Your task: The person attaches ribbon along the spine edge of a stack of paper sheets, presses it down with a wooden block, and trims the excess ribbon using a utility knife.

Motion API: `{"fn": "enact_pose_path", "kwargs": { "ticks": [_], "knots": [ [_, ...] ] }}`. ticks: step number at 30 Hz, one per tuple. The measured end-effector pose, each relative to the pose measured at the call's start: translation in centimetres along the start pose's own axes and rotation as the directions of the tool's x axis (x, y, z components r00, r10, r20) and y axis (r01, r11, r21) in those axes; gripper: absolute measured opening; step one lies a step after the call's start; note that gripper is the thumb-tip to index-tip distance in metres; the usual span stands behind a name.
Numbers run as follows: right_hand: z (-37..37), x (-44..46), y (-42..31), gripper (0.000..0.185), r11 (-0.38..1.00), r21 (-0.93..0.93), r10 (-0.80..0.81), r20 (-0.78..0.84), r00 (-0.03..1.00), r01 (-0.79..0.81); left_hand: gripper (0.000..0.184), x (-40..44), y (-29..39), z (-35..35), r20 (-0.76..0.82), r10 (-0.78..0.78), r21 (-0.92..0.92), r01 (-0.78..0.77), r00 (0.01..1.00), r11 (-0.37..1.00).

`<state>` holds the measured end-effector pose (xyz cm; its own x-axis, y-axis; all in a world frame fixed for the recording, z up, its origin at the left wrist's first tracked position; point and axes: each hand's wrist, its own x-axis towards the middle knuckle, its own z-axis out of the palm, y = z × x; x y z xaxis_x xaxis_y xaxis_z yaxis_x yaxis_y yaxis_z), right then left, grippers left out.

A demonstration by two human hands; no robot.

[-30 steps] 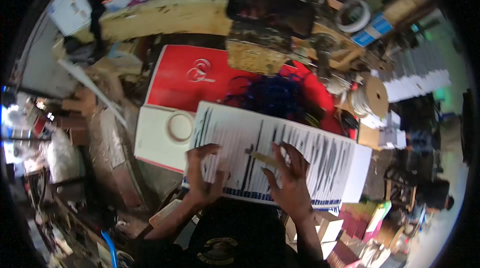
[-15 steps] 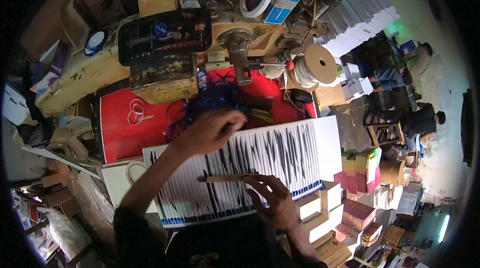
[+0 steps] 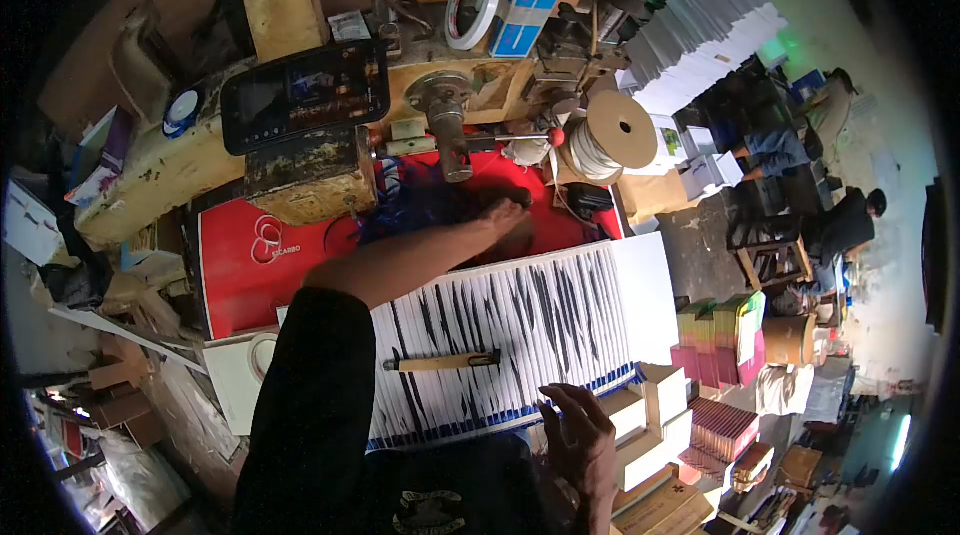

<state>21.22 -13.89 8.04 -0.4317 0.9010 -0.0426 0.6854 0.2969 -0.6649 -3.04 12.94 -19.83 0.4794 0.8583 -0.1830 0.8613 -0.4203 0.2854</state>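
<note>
My left hand [image 3: 503, 222] reaches over the red board [image 3: 230, 285], past the far edge of the white stack. Its fingers are shadowed and partly hidden, beside a dark object; I cannot tell if they grip it. A tangle of blue ribbons [image 3: 405, 210] lies left of this hand, partly behind my forearm. On the stack of white paper blocks [image 3: 510, 325], with dark ribbon strips across it and blue along its near edge, rests a wooden-handled tool [image 3: 445, 362] with dark ends. Near the stack's lower right corner, my right hand [image 3: 582, 435] is open, fingers apart, holding nothing.
Beyond the board stands a heavy metal and wood press [image 3: 450, 125] with a phone [image 3: 305, 95] on it. A cord spool [image 3: 610, 140] sits right of it. White boxes [image 3: 655, 400] flank the stack on the right. A person [image 3: 840, 230] is in the background.
My right hand has let go of the wooden-handled tool and drawn back towards me. My left hand has reached farther right over the red board. The view has shifted slightly.
</note>
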Motion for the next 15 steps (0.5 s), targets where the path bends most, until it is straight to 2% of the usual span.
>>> {"fn": "enact_pose_path", "kwargs": {
  "ticks": [7, 10, 11, 12, 13, 14, 15],
  "knots": [
    [-0.2, -0.6, -0.1, 0.034, 0.995, -0.013, -0.099, 0.004, 0.995, 0.099, 0.021, -5.2, -1.1, -4.4, -0.186, -0.074, -0.103, 0.055, 0.980, 0.993],
    [-0.7, -0.8, -1.0, 0.031, 0.999, -0.028, -0.036, 0.001, 0.999, 0.036, 0.021, -7.9, -1.0, -7.7, -0.274, -0.106, -0.153, 0.066, 0.956, 0.986],
    [-0.5, -1.0, -0.8, 0.031, 0.999, -0.023, -0.036, 0.005, 0.999, 0.036, 0.022, -8.9, -0.5, -9.2, -0.329, -0.108, -0.193, 0.045, 0.938, 0.980],
    [-0.4, -1.2, -0.2, 0.031, 1.000, -0.011, -0.012, -0.010, 1.000, 0.012, 0.036, -10.1, 0.1, -10.9, -0.367, -0.105, -0.269, 0.003, 0.924, 0.963],
    [-0.5, -1.3, 0.1, 0.031, 1.000, 0.001, 0.011, -0.028, 1.000, -0.011, 0.036, -11.4, 1.1, -12.5, -0.366, -0.105, -0.269, 0.003, 0.925, 0.963],
    [-0.6, -1.0, 0.1, 0.023, 1.000, 0.016, -0.022, -0.036, 0.999, 0.022, 0.038, -12.9, 2.5, -13.9, -0.381, -0.176, -0.367, 0.025, 0.908, 0.930],
    [-0.6, -0.7, 0.1, 0.023, 1.000, 0.018, -0.019, -0.037, 0.999, 0.020, 0.039, -14.4, 3.8, -15.2, -0.388, -0.246, -0.461, 0.045, 0.888, 0.886]
  ]
}}
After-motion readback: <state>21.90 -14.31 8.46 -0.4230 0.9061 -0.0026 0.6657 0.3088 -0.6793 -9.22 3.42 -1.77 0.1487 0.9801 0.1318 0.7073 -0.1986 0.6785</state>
